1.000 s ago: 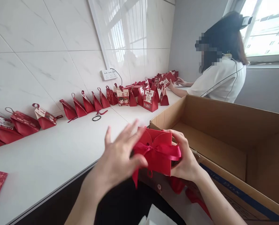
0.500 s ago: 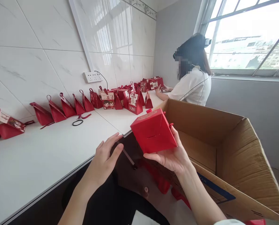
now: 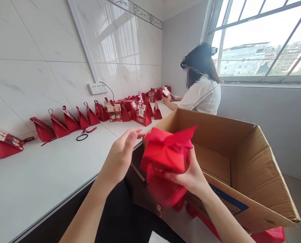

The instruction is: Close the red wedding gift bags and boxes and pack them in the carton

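My right hand grips a red paper gift box from below, its ribbon bow on top. The box is blurred by motion and hangs just in front of the near wall of a big open cardboard carton. My left hand hovers beside the box's left side with its fingers stretched toward it and holds nothing; whether the fingertips touch the box I cannot tell.
A white counter runs along the tiled wall, lined with several red triangular gift bags and boxes. A black hair tie lies on it. A person in white works at the far end by the window.
The red box has turned in my right hand, so its bow now faces up, and it has dropped lower. My left hand rose and reached toward the box. The view has shifted right.
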`<act>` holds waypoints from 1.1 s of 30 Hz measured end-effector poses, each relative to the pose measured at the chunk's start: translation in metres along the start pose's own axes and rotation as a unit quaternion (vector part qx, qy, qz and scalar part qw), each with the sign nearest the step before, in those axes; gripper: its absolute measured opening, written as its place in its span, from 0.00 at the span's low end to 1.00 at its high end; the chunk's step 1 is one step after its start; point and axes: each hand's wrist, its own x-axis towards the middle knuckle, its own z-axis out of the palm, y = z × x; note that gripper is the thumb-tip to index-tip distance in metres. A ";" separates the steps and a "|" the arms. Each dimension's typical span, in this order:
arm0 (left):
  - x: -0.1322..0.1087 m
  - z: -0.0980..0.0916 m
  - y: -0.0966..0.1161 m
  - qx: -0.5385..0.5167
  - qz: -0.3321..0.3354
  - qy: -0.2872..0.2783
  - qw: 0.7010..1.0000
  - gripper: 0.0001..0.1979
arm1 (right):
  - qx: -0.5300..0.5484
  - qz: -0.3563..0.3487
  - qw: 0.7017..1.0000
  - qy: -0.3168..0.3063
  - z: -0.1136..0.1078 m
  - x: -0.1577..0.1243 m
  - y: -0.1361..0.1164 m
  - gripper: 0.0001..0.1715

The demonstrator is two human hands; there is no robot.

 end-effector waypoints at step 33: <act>0.055 0.060 -0.102 0.221 0.306 -0.057 0.924 0.11 | -0.496 -0.150 0.849 0.106 -0.112 0.018 0.002 0.62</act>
